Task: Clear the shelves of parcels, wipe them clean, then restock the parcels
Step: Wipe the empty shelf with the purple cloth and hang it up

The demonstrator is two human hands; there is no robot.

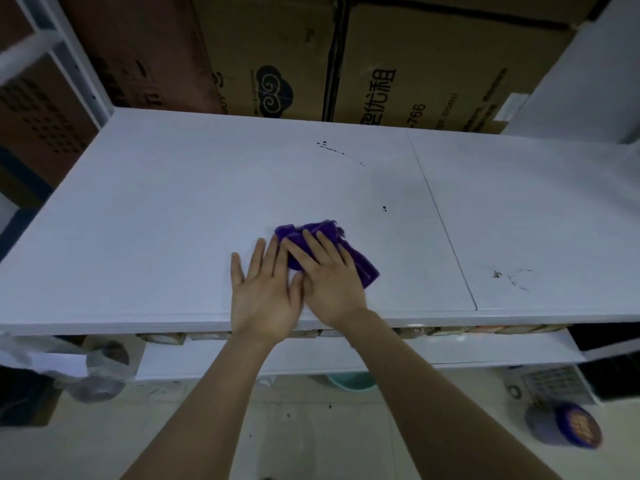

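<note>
Pressing purple cloth (pixel 360 265) flat onto top shelf (pixel 156 209) with right hand (pixel 329 282): fingers straight and spread over it, no clench, nothing pinched. Cloth bunched, sitting near-centre of the shelf, close to the near edge, left of the panel seam (pixel 443 220). Resting left hand (pixel 263 292) palm-down on bare shelf just left of the right one, fingers relaxed and extended, holding nothing; fingertips right beside the cloth's left edge, contact unclear. Dark specks (pixel 329 147) further back, single spot (pixel 384 208) just beyond the cloth, scuff marks (pixel 509 275) on the right panel. Cardboard boxes (pixel 277 53) standing behind the far edge. Lower shelf (pixel 381 355) below, row of small packages (pixel 450 330) under the near lip, too blurred to identify.
</note>
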